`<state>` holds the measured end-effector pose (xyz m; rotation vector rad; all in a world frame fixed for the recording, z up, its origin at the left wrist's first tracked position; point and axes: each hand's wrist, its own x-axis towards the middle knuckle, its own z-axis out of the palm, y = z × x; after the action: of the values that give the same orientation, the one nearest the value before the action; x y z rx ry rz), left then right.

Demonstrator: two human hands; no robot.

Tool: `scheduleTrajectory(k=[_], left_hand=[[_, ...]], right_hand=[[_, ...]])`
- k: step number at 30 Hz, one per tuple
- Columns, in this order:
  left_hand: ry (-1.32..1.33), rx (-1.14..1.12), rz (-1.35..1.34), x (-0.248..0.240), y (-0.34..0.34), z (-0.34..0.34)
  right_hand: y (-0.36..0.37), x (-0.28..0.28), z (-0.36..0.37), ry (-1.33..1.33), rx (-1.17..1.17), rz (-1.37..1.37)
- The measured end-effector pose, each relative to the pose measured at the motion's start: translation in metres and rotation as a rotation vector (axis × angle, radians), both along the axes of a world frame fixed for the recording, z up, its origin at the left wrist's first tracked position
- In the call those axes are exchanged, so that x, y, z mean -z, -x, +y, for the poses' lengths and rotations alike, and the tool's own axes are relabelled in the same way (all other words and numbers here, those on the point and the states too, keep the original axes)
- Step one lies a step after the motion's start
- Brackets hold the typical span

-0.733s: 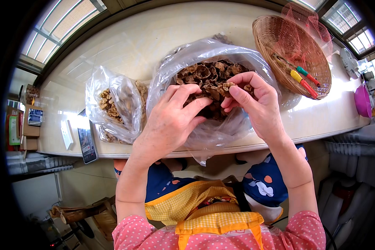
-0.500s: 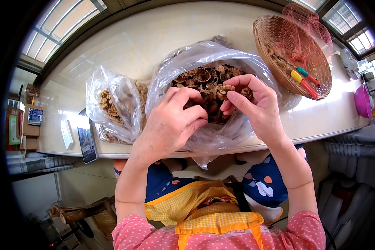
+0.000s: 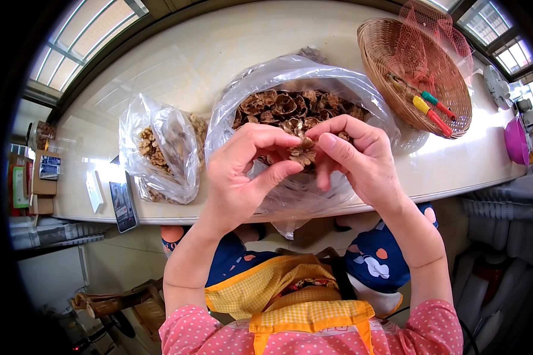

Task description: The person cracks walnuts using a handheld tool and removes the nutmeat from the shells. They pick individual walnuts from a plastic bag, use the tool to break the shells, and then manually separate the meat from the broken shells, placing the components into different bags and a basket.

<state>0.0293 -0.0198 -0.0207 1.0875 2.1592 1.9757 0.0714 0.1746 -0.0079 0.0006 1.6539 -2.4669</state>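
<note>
Between the fingertips of my two hands is a piece of walnut (image 3: 302, 154), its ridged brown surface facing up. My left hand (image 3: 237, 171) pinches it from the left with thumb and forefinger. From the right, the thumb and fingers of my right hand (image 3: 364, 160) close on its edge. Both hands hover over a large clear plastic bag (image 3: 234, 97) with its mouth spread wide. Broken walnut shells (image 3: 278, 106) fill that bag, partly hidden behind my fingers. To the left stands a smaller clear bag (image 3: 182, 157) with walnut kernels (image 3: 153, 148) in it.
A wicker basket (image 3: 382, 65) at the far right holds red netting (image 3: 421, 50) and a tool with red, yellow and green handles (image 3: 432, 114). A phone (image 3: 123, 206) lies by the table's front left edge. A magenta bowl (image 3: 516, 144) is at the right end.
My right hand has moved left, bringing the walnut piece to my left hand, whose fingers have come out of the bag to pinch it. More shells now show behind.
</note>
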Motion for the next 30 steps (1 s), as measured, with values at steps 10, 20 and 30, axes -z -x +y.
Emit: scheduleTrajectory(k=[10,20,30], left_hand=[[-0.047,0.004,-0.267,-0.001,-0.006,-0.002],[-0.197,0.056,-0.470,-0.002,-0.006,0.002],[-0.149,0.007,-0.372,0.000,-0.007,0.006]], right_hand=[[-0.005,-0.001,-0.003,-0.515,0.024,0.223],[-0.002,-0.001,0.005,-0.442,-0.028,0.165],[-0.001,-0.003,0.007,-0.274,-0.094,0.175]])
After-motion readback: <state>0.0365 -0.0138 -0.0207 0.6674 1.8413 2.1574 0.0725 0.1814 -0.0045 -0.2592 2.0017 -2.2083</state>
